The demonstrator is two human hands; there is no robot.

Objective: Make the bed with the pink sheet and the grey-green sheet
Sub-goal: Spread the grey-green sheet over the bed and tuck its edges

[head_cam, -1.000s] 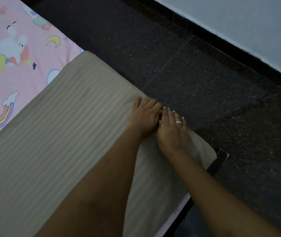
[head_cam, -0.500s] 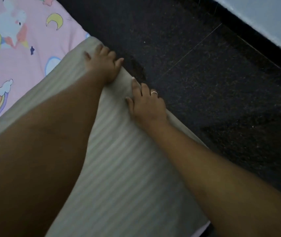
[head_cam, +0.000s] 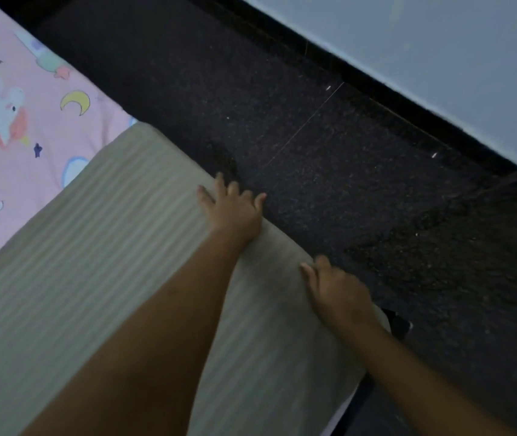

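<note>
Left grip (head_cam: 232,212), right grip (head_cam: 339,294) on grey-green sheet (head_cam: 109,247) edge

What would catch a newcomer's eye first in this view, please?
Two hands rest on the striped grey-green sheet along its edge beside the dark floor, the left hand farther away than the right hand. At upper left, the pink sheet shows a unicorn, moon and rainbow.
</note>
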